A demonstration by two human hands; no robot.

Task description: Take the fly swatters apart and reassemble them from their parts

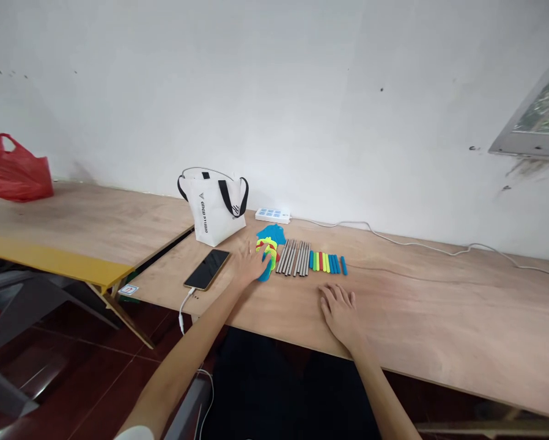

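Observation:
My left hand (250, 263) reaches forward over the wooden table (439, 318) and rests against a small pile of blue, yellow and red pieces (269, 245); its fingers look spread, and I cannot tell whether they grip anything. My right hand (341, 310) lies flat and open on the table near the front edge, holding nothing. Beyond it lie a row of grey metal rods (294, 257) and a row of short green, yellow, red and blue sticks (327, 263).
A black phone (207, 269) on a white cable lies left of my left hand. A white tote bag (214, 206) stands behind it, with a white power strip (272, 215) by the wall. A red plastic bag (14, 169) sits on the left table.

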